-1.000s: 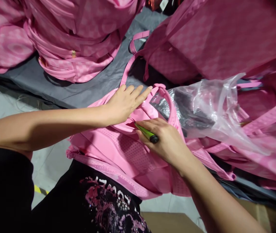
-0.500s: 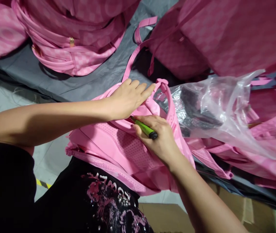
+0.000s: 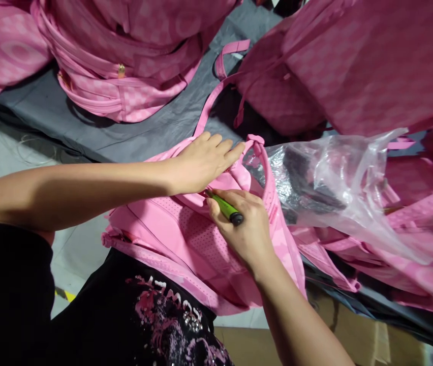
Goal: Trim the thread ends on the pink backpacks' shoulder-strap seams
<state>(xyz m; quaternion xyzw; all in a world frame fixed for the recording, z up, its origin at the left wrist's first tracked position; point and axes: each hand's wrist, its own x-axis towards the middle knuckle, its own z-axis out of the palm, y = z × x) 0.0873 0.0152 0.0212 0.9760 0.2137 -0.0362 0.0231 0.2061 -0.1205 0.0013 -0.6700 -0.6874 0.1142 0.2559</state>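
Observation:
A pink backpack [image 3: 155, 223] with dotted mesh padding leans over the table's near edge against my body. My left hand [image 3: 205, 160] lies across its upper part, back upward, with the fingers curled over the pink fabric. In my right hand [image 3: 245, 223] is a slim tool [image 3: 226, 208] with a bright green handle and a black end, gripped like a pen. Its thin dark tip points into the fabric just below my left palm. What the tip touches is hidden, so the tool's kind is unclear.
Several pink checkered backpacks [image 3: 140, 96] stand along the grey-covered table [image 3: 102, 137]. A clear plastic bag [image 3: 327, 178] lies right of my hands, near loose pink straps [image 3: 323, 254]. Below the table at the right is a cardboard box [image 3: 353, 330].
The whole view has shifted slightly, with the table and bags sitting a little lower. My right hand and the green tool tilt slightly differently; both hands keep their hold.

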